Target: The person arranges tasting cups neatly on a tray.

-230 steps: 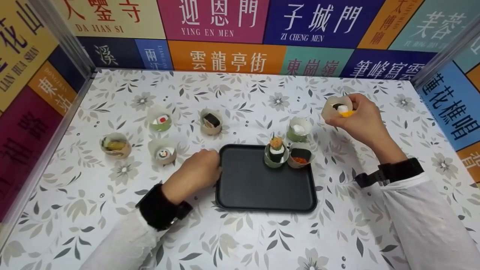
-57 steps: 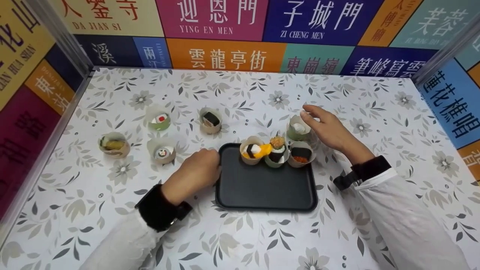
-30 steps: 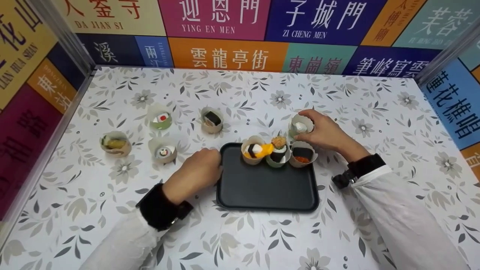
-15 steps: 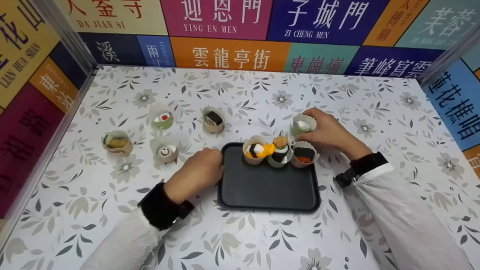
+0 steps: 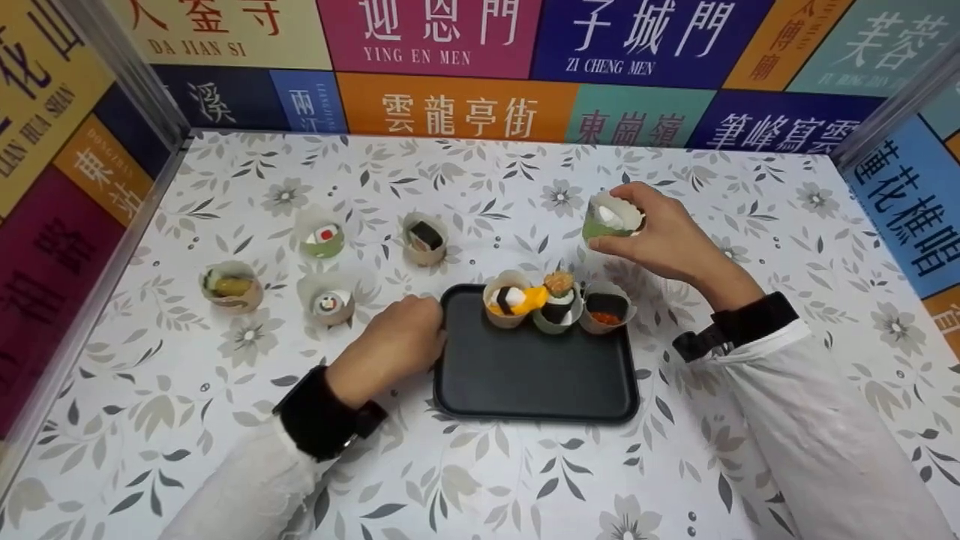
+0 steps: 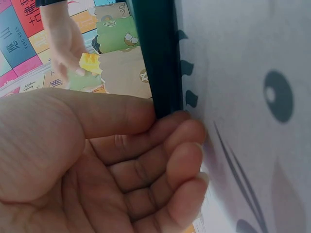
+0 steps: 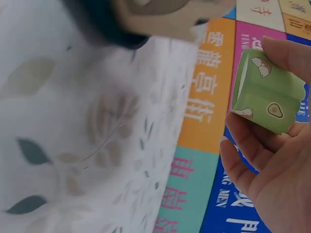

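My right hand point(image 5: 667, 236) grips a green paper cupcake cup point(image 5: 598, 231) with a white piece of sushi inside, raised above the table behind the tray. In the right wrist view the cup point(image 7: 272, 94), printed with small animals and an avocado, sits tilted between thumb and fingers. My left hand point(image 5: 397, 345) pinches the left edge of a black tray point(image 5: 532, 382) between thumb and index finger. Along the tray's back edge stand three cups: a tan one with orange-and-white sushi point(image 5: 506, 311), a green one with an orange-topped roll point(image 5: 556, 319), a tan one with red filling point(image 5: 606, 315).
On the table's left side stand a cup with a yellow-topped piece point(image 5: 232, 289), a green cup with red-centred sushi point(image 5: 321, 236), a cup with a round roll point(image 5: 328, 304) and a tan cup with a black-wrapped piece point(image 5: 425, 241). Printed panels point(image 5: 457, 112) border the back.
The orange-and-white sushi cup went from my right hand onto the tray. That hand then took hold of the green cup and lifted it off the table. The left hand stayed at the tray.
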Motion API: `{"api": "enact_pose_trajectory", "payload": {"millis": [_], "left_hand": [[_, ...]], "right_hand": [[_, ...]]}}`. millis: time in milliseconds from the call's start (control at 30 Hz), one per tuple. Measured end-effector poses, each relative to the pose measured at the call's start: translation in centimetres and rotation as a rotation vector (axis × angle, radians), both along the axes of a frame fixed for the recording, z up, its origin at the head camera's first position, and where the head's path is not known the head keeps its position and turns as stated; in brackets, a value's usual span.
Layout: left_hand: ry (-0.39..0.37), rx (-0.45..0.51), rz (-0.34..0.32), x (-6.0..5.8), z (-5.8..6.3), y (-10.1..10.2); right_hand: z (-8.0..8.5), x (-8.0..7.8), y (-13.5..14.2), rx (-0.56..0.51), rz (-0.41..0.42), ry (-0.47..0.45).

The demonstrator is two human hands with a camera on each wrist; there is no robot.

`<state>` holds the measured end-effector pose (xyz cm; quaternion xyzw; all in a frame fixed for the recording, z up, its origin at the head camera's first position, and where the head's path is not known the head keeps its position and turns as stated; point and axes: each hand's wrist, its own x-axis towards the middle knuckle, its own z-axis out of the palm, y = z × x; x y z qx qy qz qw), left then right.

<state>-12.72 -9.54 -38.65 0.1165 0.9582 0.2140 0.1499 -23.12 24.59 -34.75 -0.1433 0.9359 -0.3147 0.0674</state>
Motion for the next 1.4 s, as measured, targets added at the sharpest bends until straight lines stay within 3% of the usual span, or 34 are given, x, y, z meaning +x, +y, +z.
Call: {"api": "enact_pose_trajectory", "payload": {"millis": [500,733,1033,1400], "left_hand": [[0.027,0.007,0.000,0.0,-0.1,-0.2],[0.032,-0.009,0.008,0.0,-0.1,-0.3],[0.053,-0.018,-0.015,0.0,-0.1,-0.3],[0.038,-0.007,-0.021,0.2,0.0,-0.1]], "right_hand": [[3.0,1.8,-6.4,-0.083,0.122,0.083],[3.8,2.8,-9.7,-0.108,0.177,0.069],[2.7,3.7,-13.4,-0.056,0.254,0.062],[-0.5,4.0,-15.6,-0.009,0.327,0.059]]}}
